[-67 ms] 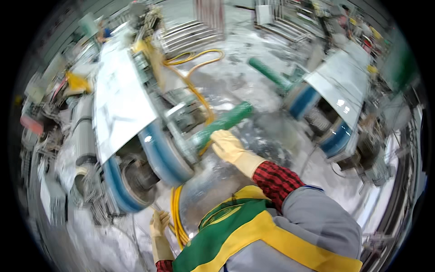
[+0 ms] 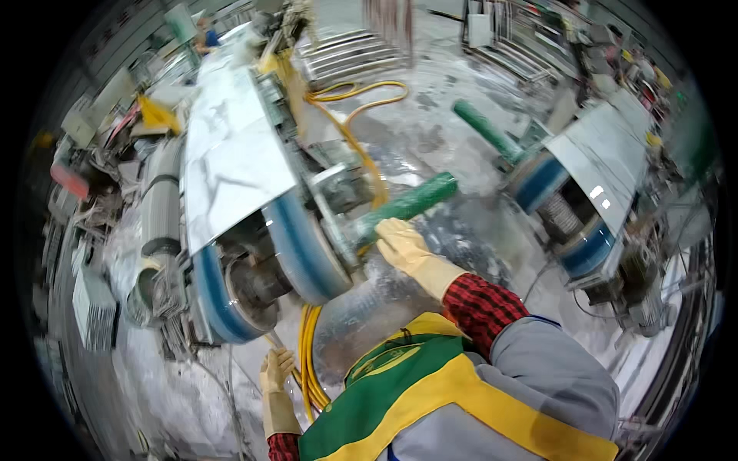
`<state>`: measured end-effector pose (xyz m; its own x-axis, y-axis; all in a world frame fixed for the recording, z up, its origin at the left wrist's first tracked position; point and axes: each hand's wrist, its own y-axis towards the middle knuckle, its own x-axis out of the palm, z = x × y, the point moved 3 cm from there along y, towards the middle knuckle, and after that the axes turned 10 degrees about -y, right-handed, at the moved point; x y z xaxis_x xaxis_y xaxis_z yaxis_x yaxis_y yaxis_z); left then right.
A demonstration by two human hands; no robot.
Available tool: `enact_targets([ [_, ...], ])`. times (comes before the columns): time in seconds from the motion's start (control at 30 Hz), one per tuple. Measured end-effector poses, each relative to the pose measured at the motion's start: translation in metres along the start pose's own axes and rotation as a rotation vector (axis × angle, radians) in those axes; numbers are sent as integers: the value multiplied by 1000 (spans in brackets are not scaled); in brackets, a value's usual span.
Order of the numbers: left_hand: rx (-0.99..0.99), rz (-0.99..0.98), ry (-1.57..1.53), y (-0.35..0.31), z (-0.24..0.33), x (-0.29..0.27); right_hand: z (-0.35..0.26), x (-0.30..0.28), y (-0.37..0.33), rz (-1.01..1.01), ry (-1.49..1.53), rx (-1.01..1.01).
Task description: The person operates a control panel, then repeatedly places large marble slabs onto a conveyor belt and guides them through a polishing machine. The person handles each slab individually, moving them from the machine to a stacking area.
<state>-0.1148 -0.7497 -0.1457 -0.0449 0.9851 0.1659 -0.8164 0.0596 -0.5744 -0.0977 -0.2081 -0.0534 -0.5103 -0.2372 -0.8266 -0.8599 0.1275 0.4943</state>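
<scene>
My right hand (image 2: pixel 403 246), in a cream glove, is held out at mid-height, fingers extended close together. Its fingertips overlap the near end of a green cylinder (image 2: pixel 419 198) in the view; I cannot tell whether they touch. Low on the left, my left hand (image 2: pixel 277 372), gloved alike, has its fingers curled round; a thin pale strip shows just above it, but what it grips is unclear. Coiled yellow hose (image 2: pixel 310 357) lies beside that hand. Ahead of it is a conveyor machine with blue-rimmed wheels (image 2: pixel 309 253) and white marbled slabs (image 2: pixel 234 150) on top.
On the right stands a second machine with blue wheels (image 2: pixel 588 250) and a marbled slab (image 2: pixel 603 150). Another green cylinder (image 2: pixel 488 131) juts from it. Yellow hose (image 2: pixel 357 146) runs along the wet floor. A ribbed grey motor (image 2: pixel 161 203) flanks the left machine; a person (image 2: pixel 206 36) is far back.
The view has swung, so the machines and floor sit further right in it. Both hands keep nearly the same pose.
</scene>
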Motion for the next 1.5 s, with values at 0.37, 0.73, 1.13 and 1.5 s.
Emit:
enact_targets([
  [0.37,127,212,-159,-40,-26,-58,-107,50,95,121,170,-273],
  [0.73,287,375,40,-44,96,-59,-151,146,225,68,110,-233],
  [1.13,710,301,863,65,236,-17,-135,199,254,187,-34,-199],
  [1.5,1001,260,1271,209,294,30,-138,195,258,157,18,-108],
])
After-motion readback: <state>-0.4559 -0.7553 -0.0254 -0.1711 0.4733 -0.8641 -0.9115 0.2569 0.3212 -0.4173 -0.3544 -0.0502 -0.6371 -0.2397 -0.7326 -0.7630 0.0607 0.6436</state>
